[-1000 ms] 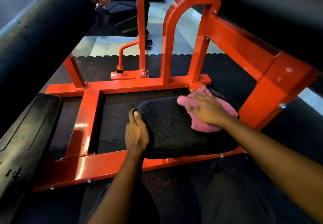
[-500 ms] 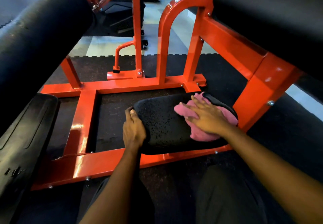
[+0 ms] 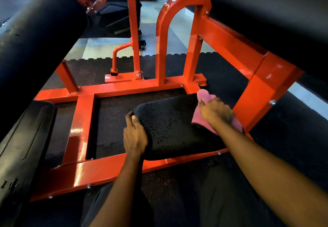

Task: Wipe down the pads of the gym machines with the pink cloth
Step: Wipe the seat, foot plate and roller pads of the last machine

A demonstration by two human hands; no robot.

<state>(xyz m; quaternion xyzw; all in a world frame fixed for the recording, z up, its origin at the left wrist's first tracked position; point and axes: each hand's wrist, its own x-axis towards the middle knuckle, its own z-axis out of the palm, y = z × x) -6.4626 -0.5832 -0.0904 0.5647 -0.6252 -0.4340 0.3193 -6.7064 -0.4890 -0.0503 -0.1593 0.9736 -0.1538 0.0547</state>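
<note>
Two hands work one low black pad (image 3: pixel 170 127) inside one red frame (image 3: pixel 81 124): the left hand (image 3: pixel 134 136) grips its left edge, and the right hand (image 3: pixel 215 113) clutches the single pink cloth (image 3: pixel 204 95) against its right edge.

Around the low black pad (image 3: pixel 170 127) we've got decent room: its middle is bare, and the rubber floor (image 3: pixel 113 120) left of it, inside the orange frame (image 3: pixel 83 118), is open. Right of it the slanted orange beam (image 3: pixel 257 102) sits tight, just where our right hand (image 3: pixel 216 112) bunches the pink cloth (image 3: pixel 204 95). Our left hand (image 3: pixel 134 138) grips the pad's left edge.
</note>
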